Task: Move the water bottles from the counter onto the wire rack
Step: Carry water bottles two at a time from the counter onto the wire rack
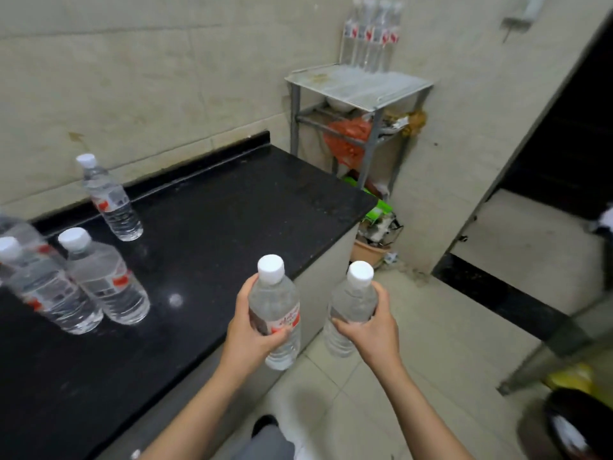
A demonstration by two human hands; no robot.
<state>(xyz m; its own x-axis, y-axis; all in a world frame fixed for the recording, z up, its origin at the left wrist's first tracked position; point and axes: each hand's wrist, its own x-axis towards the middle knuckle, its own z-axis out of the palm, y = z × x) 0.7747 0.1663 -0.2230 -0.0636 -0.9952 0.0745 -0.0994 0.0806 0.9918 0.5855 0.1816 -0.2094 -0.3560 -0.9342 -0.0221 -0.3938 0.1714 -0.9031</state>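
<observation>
My left hand grips a clear water bottle with a white cap, held upright above the counter's right edge. Beside it, my right hand grips a second water bottle over the floor. Several more bottles stand on the black counter: one near the wall, two at the left and a blurred one at the frame's edge. The wire rack stands in the far corner with a row of several bottles along the back of its top shelf.
The rack's lower shelves hold a white bowl and an orange bag. On the floor beside the counter lie a clay pot and clutter. A dark doorway opens at the right, with a metal leg and a dark bin nearby.
</observation>
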